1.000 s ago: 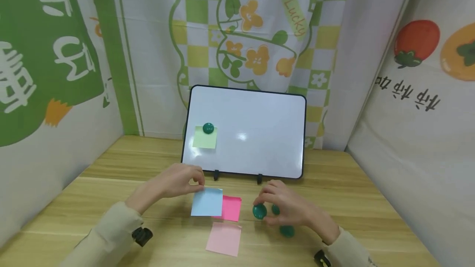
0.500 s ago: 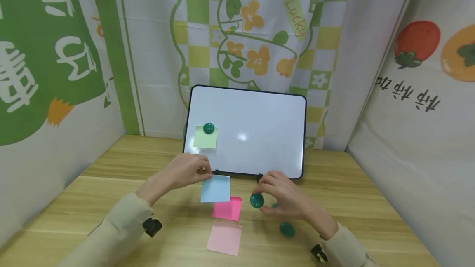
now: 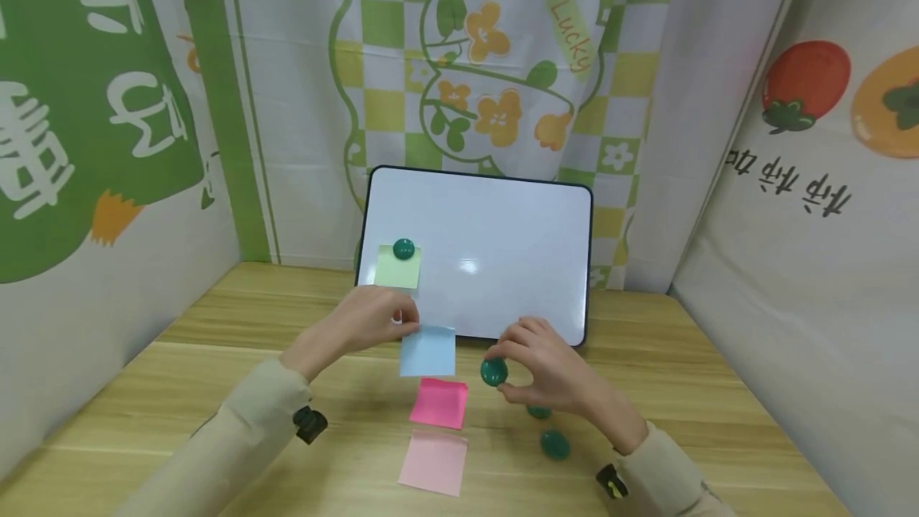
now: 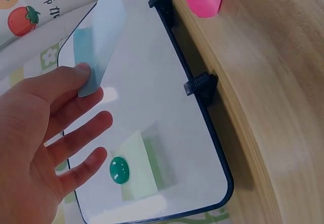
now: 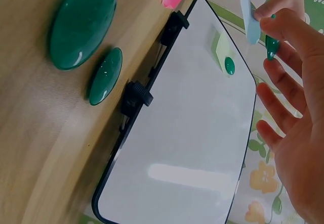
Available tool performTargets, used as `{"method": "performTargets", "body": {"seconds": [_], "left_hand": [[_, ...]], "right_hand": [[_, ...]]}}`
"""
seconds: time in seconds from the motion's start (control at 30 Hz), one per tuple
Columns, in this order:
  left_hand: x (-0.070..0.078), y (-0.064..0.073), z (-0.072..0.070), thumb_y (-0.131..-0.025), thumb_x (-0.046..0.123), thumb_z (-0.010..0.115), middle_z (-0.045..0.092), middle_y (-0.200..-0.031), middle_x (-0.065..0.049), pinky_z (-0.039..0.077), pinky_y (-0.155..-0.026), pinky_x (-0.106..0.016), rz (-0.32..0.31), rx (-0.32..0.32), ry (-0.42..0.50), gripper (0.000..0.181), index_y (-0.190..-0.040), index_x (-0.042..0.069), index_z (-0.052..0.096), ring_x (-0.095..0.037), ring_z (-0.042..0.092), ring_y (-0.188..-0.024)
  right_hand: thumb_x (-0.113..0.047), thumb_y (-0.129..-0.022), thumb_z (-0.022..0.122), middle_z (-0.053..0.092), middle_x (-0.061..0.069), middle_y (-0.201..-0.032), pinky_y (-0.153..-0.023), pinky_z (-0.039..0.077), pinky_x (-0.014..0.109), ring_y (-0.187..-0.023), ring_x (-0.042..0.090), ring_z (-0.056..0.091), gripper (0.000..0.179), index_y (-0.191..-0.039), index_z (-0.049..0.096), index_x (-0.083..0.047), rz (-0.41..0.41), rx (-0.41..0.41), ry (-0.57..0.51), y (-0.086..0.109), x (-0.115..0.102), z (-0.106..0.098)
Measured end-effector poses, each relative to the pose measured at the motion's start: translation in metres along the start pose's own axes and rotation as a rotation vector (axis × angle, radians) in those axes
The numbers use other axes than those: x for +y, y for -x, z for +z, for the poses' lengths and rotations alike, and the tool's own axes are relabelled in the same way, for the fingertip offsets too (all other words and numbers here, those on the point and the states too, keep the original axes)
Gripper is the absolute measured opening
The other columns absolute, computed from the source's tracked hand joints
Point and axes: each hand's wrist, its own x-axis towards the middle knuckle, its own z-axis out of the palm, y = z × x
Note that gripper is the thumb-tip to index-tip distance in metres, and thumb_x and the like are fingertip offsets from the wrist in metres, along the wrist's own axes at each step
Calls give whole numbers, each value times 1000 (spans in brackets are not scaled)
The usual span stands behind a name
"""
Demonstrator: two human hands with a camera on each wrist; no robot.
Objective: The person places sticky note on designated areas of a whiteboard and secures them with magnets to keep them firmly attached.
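Observation:
My left hand [image 3: 369, 319] pinches a blue sticky note [image 3: 427, 352] by its upper left corner, between thumb and forefinger; the note hangs in front of the board's lower edge. A round green magnet [image 3: 494, 372] is pinched between thumb and forefinger of my right hand [image 3: 549, 369], to the right of the note. Behind both hands leans a whiteboard [image 3: 502, 254] in a black frame. On its left side a pale green sticky note [image 3: 397, 271] hangs under another green magnet [image 3: 404, 249]. In the left wrist view, the other left fingers are spread.
On the wooden table [image 3: 287, 453] lie a bright pink sticky note [image 3: 439, 403] and a light pink one [image 3: 434, 463]. Two loose green magnets, one nearer [image 3: 555, 444] and one partly behind my right hand [image 3: 538, 412], lie to their right. Black clips [image 5: 134, 98] support the board's bottom edge.
My left hand has carried the blue note up and right, uncovering the bright pink note. My right hand has risen toward the board with its magnet, moving slightly left.

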Motion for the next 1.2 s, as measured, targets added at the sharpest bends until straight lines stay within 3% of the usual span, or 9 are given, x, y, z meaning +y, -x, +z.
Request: {"method": "performTargets", "body": {"seconds": [0.4,0.7,0.87,1.2], "left_hand": [[-5,-17,-1,-90,23,72,72,-85,10,51,-66,-25,-6,1,-37,5,-91,20,76,-3,59,-72],[-7,-33,-5,-90,17,70,72,-89,10,50,-65,-24,9,41,-51,6,-91,21,75,-5,59,-74],[-6,-41,-7,-90,18,70,72,-90,9,50,-64,-23,12,26,-68,7,-92,21,75,-5,60,-74],[-9,-59,-16,-90,18,70,72,-91,6,51,-63,-26,-27,36,-85,7,-94,19,76,-6,60,-71]], "right_hand": [[-25,-74,84,64,-5,-99,-95,45,41,-98,16,54,40,-110,69,-17,7,44,50,-13,6,3],[-27,-78,81,63,-6,-100,-99,43,42,-101,16,54,35,-111,69,-20,76,22,63,-25,11,4],[-25,-79,80,64,-5,-100,-98,44,43,-100,17,54,34,-110,70,-19,103,33,63,-28,15,4],[-25,-80,80,64,-3,-99,-97,44,44,-101,19,55,32,-109,71,-17,186,32,53,-39,25,10]]}}
